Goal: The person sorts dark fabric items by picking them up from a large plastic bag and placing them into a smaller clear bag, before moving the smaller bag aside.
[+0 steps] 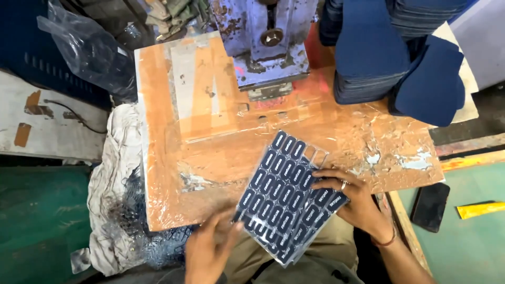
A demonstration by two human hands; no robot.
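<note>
While my right hand (351,202) lies flat with fingers spread on the sheet of dark blue labels (286,197), pinning it at the near board (210,158) edge, my half-open left hand (210,247) steadies its lower corner, blurred.

**Label sheet between both hands**

A clear plastic sheet of small dark-blue oblong labels with pale lettering (286,194) lies tilted at the near edge of the taped board. The right hand (352,202) presses its right edge; the left hand (208,247) meets its lower-left corner. Two pockets farthest from both hands look empty.
</note>
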